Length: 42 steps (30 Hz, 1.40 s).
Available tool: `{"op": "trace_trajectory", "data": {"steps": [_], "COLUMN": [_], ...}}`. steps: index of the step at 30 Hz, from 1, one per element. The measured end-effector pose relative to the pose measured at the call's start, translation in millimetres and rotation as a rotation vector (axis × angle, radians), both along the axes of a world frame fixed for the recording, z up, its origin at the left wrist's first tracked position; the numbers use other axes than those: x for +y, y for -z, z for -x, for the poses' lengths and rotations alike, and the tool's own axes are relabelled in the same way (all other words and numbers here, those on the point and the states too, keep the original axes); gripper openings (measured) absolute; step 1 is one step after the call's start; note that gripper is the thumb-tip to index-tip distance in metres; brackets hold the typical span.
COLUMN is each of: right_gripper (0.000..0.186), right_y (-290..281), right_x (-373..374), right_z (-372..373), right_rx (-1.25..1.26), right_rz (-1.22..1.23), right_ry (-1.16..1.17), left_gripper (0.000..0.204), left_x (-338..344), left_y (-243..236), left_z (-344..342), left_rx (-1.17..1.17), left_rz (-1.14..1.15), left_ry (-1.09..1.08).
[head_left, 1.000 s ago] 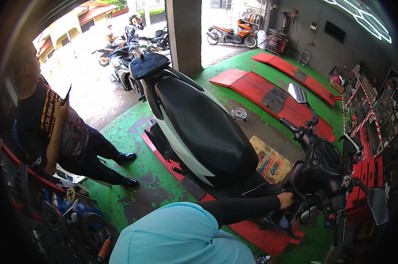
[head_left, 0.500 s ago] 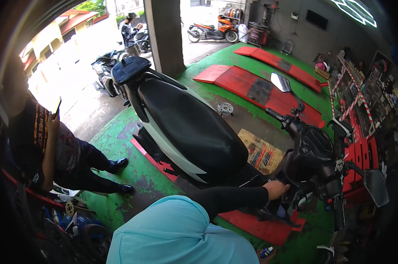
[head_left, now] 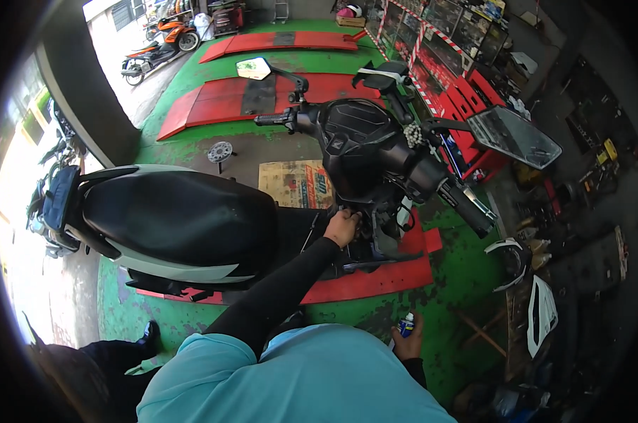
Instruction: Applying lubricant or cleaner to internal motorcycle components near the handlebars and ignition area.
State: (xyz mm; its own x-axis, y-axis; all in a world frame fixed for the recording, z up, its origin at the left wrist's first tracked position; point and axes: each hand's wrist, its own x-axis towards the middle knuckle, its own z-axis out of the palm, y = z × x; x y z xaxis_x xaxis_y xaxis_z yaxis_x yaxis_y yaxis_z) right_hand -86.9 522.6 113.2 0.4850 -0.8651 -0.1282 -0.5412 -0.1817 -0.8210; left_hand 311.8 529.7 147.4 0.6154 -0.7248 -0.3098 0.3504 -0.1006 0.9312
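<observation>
A scooter (head_left: pixel 181 215) with a black seat stands sideways before me, its handlebars to the right. My left hand (head_left: pixel 343 228) reaches into the opened front section below the handlebars. Its fingers are bent together there among dark parts and cables, and what they grip is hidden. Low on the right, beside my body, my right hand (head_left: pixel 408 344) is wrapped round a small blue can (head_left: pixel 406 323) with a light top, held upright. A thin rod or screwdriver (head_left: pixel 310 231) lies on the footboard, left of my left hand.
A flattened cardboard box (head_left: pixel 290 182) lies on the floor beyond the scooter. Beside it a round metal disc (head_left: pixel 220 151) sits on a stand. Red ramps (head_left: pixel 206 99) cross the green floor. White fairing panels (head_left: pixel 542 317) rest at the right. Another person's shoe (head_left: pixel 148 338) shows at lower left.
My view has swung to the right, so the scooter sits further left and the other person is mostly out of sight. My right hand with the can has come fully into view.
</observation>
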Motion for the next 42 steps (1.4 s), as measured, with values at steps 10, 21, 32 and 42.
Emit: {"op": "trace_trajectory", "data": {"steps": [10, 21, 32, 42], "right_gripper": [0.072, 0.07, 0.069, 0.068], "right_y": [-9, -19, -26, -11], "right_x": [8, 19, 32, 32], "right_z": [-1, -1, 13, 9], "right_rx": [-0.021, 0.04, -0.032, 0.001], "right_rz": [0.019, 0.111, 0.054, 0.097], "right_ry": [0.026, 0.095, 0.19, 0.117], "left_gripper": [0.023, 0.032, 0.036, 0.037], "left_x": [25, 0, 24, 20], "left_y": [-33, -7, -7, -32], "left_z": [-4, 3, 3, 4], "left_rx": [-1.271, 0.111, -0.564, -0.557], "left_rz": [-0.254, 0.092, -0.161, -0.207], "left_ry": [0.15, -0.028, 0.029, 0.086]}}
